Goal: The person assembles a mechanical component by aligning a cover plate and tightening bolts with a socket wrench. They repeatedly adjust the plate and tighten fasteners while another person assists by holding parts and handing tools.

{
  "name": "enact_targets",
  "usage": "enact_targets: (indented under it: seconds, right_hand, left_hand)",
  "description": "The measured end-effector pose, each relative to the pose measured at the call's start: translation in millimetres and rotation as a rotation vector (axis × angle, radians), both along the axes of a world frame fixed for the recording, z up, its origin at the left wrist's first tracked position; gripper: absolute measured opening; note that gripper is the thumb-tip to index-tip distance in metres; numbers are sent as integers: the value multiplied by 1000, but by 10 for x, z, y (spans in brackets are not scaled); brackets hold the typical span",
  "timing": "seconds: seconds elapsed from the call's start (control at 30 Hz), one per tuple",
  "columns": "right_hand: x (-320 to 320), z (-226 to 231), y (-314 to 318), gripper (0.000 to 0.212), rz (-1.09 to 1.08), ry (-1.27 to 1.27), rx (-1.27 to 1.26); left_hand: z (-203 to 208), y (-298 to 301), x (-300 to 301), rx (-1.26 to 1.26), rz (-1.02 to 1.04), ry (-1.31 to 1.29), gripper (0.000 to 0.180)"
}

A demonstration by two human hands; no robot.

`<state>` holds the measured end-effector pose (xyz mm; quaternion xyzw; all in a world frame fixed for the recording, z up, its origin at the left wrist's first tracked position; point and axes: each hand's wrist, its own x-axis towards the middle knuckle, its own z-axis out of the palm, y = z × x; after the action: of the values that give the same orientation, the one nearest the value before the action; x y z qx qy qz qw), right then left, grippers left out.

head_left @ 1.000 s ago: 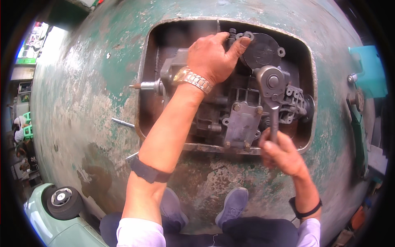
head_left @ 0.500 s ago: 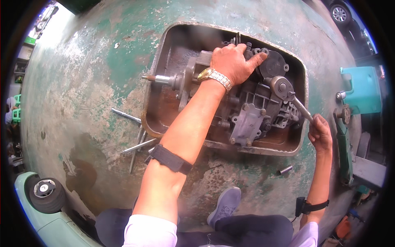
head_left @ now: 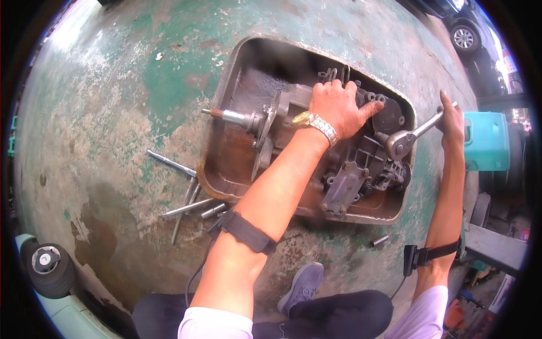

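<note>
A grey metal gearbox [head_left: 345, 186] lies in a deep, rusty metal tray [head_left: 217, 161], its splined shaft [head_left: 231, 116] pointing left. My left hand [head_left: 339, 110] rests on top of the casing, fingers curled over its far side and thumb stretched to the right. In my right hand [head_left: 451, 121] is the handle of a ratchet wrench [head_left: 427, 125], held beyond the tray's right rim. The ratchet's round head sits at the right side of the gearbox, beside a dark round cover [head_left: 387, 116]. What the head engages is hidden.
Left of the tray, several metal bars [head_left: 172, 163] and a short socket [head_left: 213, 211] lie on the worn green floor. Another socket [head_left: 380, 240] lies in front of the tray. A turquoise plastic stool [head_left: 486, 141] stands at right, near a grey metal beam [head_left: 497, 246]. A wheeled pale green object [head_left: 51, 271] is lower left.
My right hand has swung the ratchet handle away from me, up and to the right. My left hand stays on the gearbox. The whole view has shifted slightly.
</note>
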<state>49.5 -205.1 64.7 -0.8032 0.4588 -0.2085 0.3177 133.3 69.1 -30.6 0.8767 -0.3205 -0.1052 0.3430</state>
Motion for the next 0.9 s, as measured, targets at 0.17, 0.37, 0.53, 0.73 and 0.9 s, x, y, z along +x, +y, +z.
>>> enact_targets:
  seconds: [0.17,0.37,0.53,0.73,0.9]
  right_hand:
    - [550,-13,561,35,338,-161,-54]
    - [749,27,1768,29,905,-142,-359]
    - [560,-109,2408,24,1169,-5,-522]
    - [22,-325,2551,13,1458,68,-522]
    - [-686,-656,2483,10,1581,-38,-500]
  left_hand:
    - [-46,-15,-6,-47,9,-3,86]
    - [-238,-44,-27,-276,37,-214,48]
    - [-245,413,-531,-719,-195,68,37]
    - [-169,1469,-1257,-313,-538,-193,46]
    - [199,1488,-1474,-388,-787,-55,31]
